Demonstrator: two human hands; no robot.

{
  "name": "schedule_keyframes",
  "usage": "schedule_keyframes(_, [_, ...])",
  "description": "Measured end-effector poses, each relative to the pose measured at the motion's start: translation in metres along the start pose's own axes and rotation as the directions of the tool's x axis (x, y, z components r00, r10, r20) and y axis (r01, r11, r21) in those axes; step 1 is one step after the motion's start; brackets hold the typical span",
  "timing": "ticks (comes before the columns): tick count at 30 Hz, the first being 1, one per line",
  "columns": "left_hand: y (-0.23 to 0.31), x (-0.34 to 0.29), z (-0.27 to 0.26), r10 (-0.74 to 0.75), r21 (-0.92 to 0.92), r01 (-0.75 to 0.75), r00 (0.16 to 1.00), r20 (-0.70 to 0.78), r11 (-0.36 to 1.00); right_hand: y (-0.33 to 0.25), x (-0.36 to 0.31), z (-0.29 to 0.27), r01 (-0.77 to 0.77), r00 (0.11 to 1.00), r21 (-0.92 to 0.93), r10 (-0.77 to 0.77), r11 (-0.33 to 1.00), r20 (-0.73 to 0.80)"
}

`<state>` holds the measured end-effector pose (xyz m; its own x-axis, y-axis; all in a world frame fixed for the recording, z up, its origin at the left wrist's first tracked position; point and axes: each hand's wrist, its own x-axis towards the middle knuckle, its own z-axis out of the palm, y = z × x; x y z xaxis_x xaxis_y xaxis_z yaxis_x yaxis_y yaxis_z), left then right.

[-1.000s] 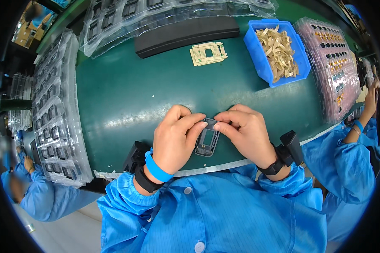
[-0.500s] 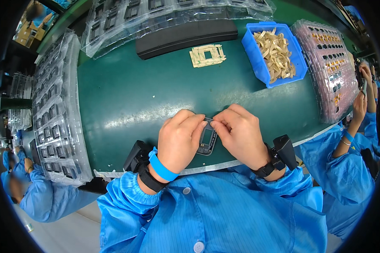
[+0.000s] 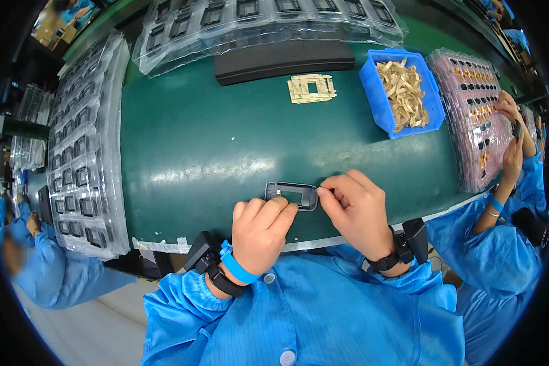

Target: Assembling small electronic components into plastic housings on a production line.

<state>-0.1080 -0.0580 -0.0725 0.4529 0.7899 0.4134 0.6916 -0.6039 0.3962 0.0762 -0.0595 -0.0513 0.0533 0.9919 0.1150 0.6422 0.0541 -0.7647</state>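
Note:
A dark grey plastic frame [image 3: 291, 196], with rounded corners and a rectangular opening, lies crosswise just above the near edge of the bench. My left hand [image 3: 262, 230] grips its near long side, fingers closed and bent over the rim; the thumb is mostly hidden. At the frame's right end, my right hand [image 3: 357, 204] has thumb and forefinger pinched together on the corner. Whether a thin piece is caught between those fingertips is too small to make out. Green bench top shows through the opening.
Clear trays of dark frames stand at the left [image 3: 82, 152] and back [image 3: 250, 24]. Before the back trays lie a long black block [image 3: 283, 61] and a cream adhesive sheet [image 3: 299, 96]. A blue bin [image 3: 378, 113] holds tan strips; pinkish trays [image 3: 476, 122] sit right, by a co-worker's hands.
The plastic frame has turned from pointing away from me to lying crosswise. My left hand has shifted down to its near side, while my right hand is now at its right end.

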Motion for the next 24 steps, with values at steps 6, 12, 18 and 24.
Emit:
schedule_keyframes(6, [-0.002, -0.006, 0.003, -0.008, -0.03, 0.007, 1.0, -0.011, 1.0, 0.009, -0.005, 0.008, 0.355, 0.935, -0.229, -0.342, 0.907, 0.094])
schedule_keyframes(12, [-0.002, -0.006, 0.002, 0.018, 0.015, -0.017, 0.999, -0.026, 1.0, 0.008, -0.006, 0.006, 0.414, 0.909, -0.254, -0.386, 0.874, 0.155])
schedule_keyframes(18, [-0.002, -0.006, 0.004, 0.016, -0.005, -0.016, 0.999, -0.028, 1.0, -0.002, 0.015, 0.002, 0.37, 0.924, -0.119, -0.351, 0.921, 0.151])
schedule_keyframes(24, [-0.004, -0.008, 0.005, 0.029, 0.001, -0.029, 0.999, -0.039, 1.0, -0.017, 0.057, 0.012, 0.65, 0.695, -0.124, -0.521, 0.749, 0.496])
